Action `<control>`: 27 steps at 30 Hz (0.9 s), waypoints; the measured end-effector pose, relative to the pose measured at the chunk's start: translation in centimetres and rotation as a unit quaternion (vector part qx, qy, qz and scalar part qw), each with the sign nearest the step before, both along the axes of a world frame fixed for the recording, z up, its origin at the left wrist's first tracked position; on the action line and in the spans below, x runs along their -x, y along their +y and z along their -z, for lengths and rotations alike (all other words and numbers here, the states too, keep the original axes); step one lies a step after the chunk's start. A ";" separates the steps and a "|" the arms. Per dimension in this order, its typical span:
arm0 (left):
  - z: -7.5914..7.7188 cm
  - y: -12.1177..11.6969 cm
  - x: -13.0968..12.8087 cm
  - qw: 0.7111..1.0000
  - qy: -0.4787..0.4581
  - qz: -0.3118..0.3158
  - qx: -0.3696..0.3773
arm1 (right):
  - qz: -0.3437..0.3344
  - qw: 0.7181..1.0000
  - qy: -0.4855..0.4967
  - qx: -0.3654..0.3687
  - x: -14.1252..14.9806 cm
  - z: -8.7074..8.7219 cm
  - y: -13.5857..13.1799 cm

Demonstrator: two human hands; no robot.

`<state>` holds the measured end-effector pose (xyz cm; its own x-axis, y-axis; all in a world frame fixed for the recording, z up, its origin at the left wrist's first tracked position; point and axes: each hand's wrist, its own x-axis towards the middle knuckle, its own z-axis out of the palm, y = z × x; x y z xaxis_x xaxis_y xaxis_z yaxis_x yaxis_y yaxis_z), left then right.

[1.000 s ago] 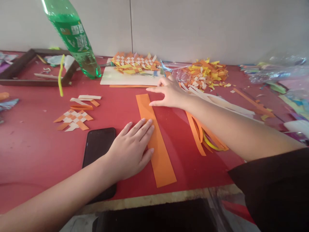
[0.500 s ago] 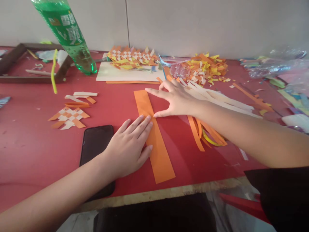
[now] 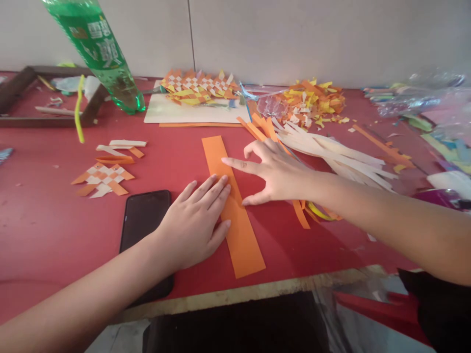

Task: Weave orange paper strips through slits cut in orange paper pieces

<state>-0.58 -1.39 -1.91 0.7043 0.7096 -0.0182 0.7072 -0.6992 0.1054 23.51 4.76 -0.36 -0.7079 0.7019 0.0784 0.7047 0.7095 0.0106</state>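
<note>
A long orange paper strip (image 3: 241, 235) lies flat on the red table, slanting from upper left to lower right. My left hand (image 3: 200, 218) rests flat, its fingertips pressing on the strip's left side near the middle. My right hand (image 3: 275, 171) is spread, with the index fingertip on the strip and the thumb at its right edge. Both hands are open and hold nothing. Partly under my left forearm lies a black phone (image 3: 145, 218). Beyond my right hand are narrow white paper strips (image 3: 331, 147), and orange strips (image 3: 301, 215) lie partly hidden beneath that arm.
Woven orange-and-white paper fish (image 3: 105, 179) lie left, with more woven pieces (image 3: 198, 86) on a white sheet (image 3: 158, 113) at the back. A green bottle (image 3: 106, 54) stands beside a brown frame (image 3: 47, 120). Paper scraps (image 3: 312, 100) are heaped near the wall.
My right hand has slid down along the strip toward me, its index fingertip leaving the top end. My left hand stays in place on the paper.
</note>
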 end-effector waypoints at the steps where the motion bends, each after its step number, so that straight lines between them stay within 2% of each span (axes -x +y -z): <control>1: 0.0 0.0 0.0 1.000 -0.001 0.000 0.000 | -0.003 1.000 0.002 0.001 0.0 0.0 -0.4; 15: 0.0 0.0 -0.1 1.000 0.001 -0.005 0.002 | -0.053 0.999 -0.008 0.012 -0.8 0.1 -5.9; 22: 0.1 -0.1 0.0 1.000 -0.009 -0.004 -0.003 | -0.071 0.997 0.007 0.020 -0.8 -0.1 -7.6; 27: -0.1 0.1 0.1 1.000 -0.011 0.009 0.005 | -0.094 0.993 0.021 0.070 -0.5 -0.1 -8.3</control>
